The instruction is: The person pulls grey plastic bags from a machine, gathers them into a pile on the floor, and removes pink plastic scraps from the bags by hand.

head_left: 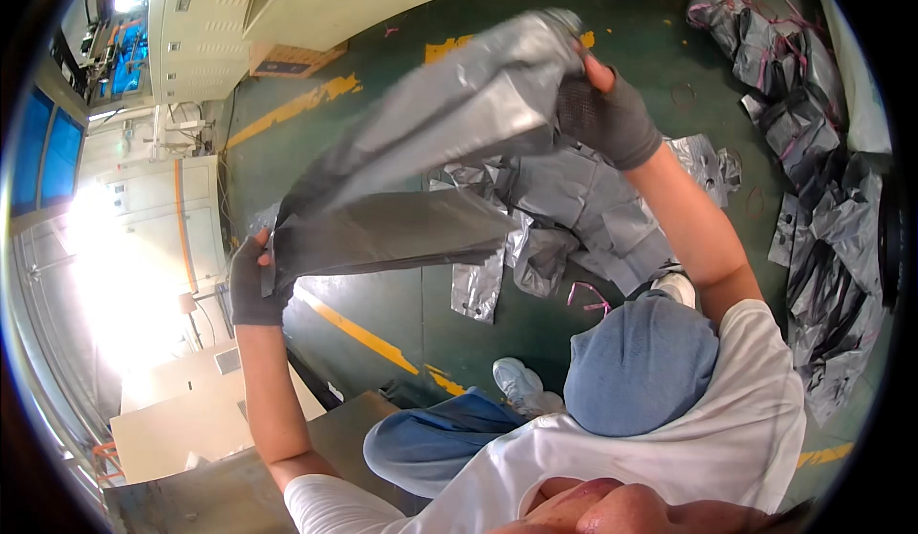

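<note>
A big silver bag [430, 152] is held up by both gloved hands. The left hand [251, 285] and right hand [612, 118] are closed tight on its ends.

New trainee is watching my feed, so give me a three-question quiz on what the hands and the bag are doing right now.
1. True or false: both hands wear dark gloves.
2. Which hand holds the grey plastic bag higher? A) left hand B) right hand
3. What lies on the green floor beneath the bag?

Key:
1. True: the left hand and the right hand are gloved.
2. B.
3. A pile of crumpled grey bags.
</note>
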The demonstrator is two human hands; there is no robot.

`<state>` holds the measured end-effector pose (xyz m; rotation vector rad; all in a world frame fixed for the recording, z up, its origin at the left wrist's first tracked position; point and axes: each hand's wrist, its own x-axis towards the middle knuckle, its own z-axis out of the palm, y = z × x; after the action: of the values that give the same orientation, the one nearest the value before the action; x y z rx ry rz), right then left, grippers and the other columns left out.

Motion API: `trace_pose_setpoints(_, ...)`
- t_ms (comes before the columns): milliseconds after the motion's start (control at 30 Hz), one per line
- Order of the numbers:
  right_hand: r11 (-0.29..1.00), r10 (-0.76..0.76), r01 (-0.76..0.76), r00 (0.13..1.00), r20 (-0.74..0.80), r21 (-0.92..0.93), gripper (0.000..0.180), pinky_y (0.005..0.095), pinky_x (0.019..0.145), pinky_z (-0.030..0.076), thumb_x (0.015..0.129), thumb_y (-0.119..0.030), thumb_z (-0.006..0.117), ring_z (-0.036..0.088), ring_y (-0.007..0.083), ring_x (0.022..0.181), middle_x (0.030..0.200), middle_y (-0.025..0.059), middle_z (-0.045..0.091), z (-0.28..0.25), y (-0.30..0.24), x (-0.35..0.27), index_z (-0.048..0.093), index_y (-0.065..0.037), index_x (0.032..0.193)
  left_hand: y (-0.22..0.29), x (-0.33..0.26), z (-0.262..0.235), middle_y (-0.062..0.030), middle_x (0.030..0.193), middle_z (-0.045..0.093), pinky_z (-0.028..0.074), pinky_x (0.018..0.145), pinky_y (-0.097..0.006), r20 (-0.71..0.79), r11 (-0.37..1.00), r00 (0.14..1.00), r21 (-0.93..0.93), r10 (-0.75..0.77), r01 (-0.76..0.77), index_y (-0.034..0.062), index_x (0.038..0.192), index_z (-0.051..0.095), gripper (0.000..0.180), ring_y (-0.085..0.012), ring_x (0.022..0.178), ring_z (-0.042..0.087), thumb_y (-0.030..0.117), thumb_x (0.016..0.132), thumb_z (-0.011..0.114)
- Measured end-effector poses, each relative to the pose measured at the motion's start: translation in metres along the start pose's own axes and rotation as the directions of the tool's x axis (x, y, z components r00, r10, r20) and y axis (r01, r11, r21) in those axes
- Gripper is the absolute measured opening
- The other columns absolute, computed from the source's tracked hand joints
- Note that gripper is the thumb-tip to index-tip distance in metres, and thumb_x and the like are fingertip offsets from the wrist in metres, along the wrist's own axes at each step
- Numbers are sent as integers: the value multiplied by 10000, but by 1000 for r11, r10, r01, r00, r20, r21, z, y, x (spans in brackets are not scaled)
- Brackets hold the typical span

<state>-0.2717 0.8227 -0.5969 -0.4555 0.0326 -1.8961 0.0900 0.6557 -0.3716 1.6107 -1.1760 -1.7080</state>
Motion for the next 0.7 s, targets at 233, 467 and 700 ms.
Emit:
trace_pose_setpoints(233,740,46,-70,997,-54,-669,520,192,751,390,829,-167,615,482,63,828,947,11,520,8,-8,3,400,11,1268,-9,4,16,49,480,415,484,455,-229,-178,998,983,52,51,-42,67,814,547,147,-93,419,474,139,903,455)
trace_pose_setpoints(467,919,41,-130,970,-238,-372,304,204,781,393,830,-156,597,479,57,852,933,-20,518,-45,23,-6,520,-19,1089,8,-13,14,26,516,407,549,707,-321,-160,982,971,94,175,-162,27,873,514,120,-166,577,564,141,891,479)
trace_pose_setpoints(700,825,-37,-74,982,-184,-561,330,205,767,393,845,-209,619,478,50,878,907,-23,508,-19,35,-7,532,-21,1101,3,-22,12,18,554,437,553,690,-317,-209,978,956,84,207,-193,4,941,524,177,-168,591,565,172,897,489)
